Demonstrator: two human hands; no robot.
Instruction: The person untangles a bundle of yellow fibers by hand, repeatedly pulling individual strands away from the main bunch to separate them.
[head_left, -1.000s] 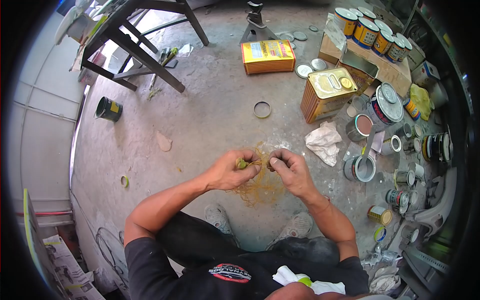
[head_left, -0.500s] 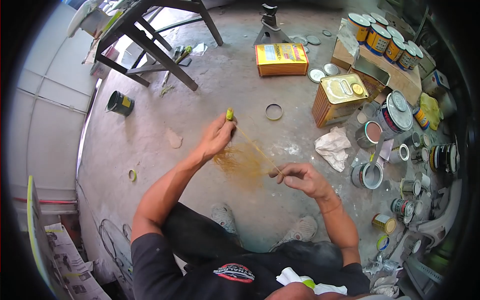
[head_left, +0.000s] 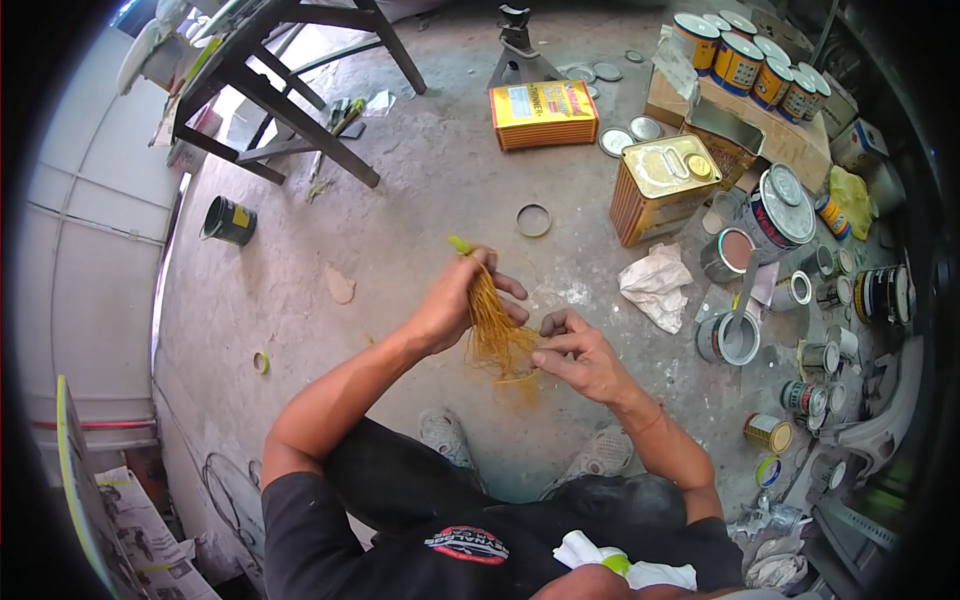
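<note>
A bundle of thin yellow-brown strands (head_left: 492, 318), bound at its top with bright yellow-green tape (head_left: 460, 244), hangs in front of me. My left hand (head_left: 462, 292) holds it near the taped top, with the fingertips spread to the right of the strands. The lower strands fan out loosely and are partly blurred. At their right edge is my right hand (head_left: 578, 358), thumb and forefinger pinched on the strands' ends.
A thinner box (head_left: 545, 112), a metal canister (head_left: 665, 185) and a white cloth (head_left: 655, 287) lie ahead and right, near many paint cans (head_left: 728, 338). A black can (head_left: 229, 220) and dark stand (head_left: 290, 110) are left. A ring (head_left: 533, 220) lies on the floor.
The bundle, blurred before, now hangs more clearly below the left hand. The right hand has moved closer to it, and the single strand stretched between the hands no longer shows.
</note>
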